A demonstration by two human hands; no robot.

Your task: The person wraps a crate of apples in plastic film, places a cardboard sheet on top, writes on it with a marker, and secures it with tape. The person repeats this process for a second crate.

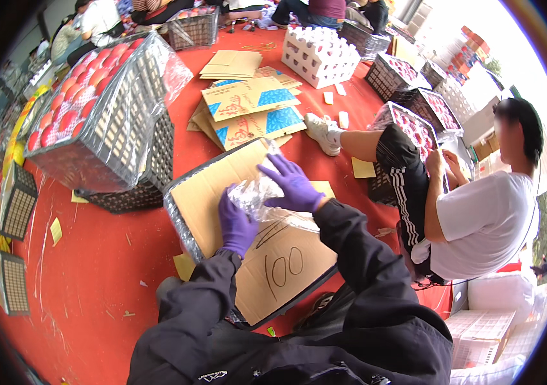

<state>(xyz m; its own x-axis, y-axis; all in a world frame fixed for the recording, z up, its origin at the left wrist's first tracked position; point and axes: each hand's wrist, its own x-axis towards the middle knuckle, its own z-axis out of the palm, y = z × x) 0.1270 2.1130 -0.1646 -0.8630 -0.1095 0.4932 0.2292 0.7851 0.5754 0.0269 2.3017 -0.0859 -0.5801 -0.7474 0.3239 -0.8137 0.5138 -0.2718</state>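
Observation:
Both my hands wear purple gloves. A crumpled piece of clear plastic film (249, 195) lies between them, above a brown cardboard sheet (288, 269) with handwriting in dark marker. The sheet covers the top of a dark crate (184, 226) in front of me, whose side is wrapped in film. My left hand (237, 224) is at the film's left edge with its fingers curled against it. My right hand (295, 185) rests over the film's right side, fingers spread and palm down. Whether either hand pinches the film is hidden by the gloves.
At left, a film-wrapped crate of red fruit (81, 96) stands on another black crate (158, 149). Flattened printed cartons (249, 106) and a white perforated crate (321, 55) lie ahead on the red floor covering (95, 269). A seated person (485, 216) works close on my right.

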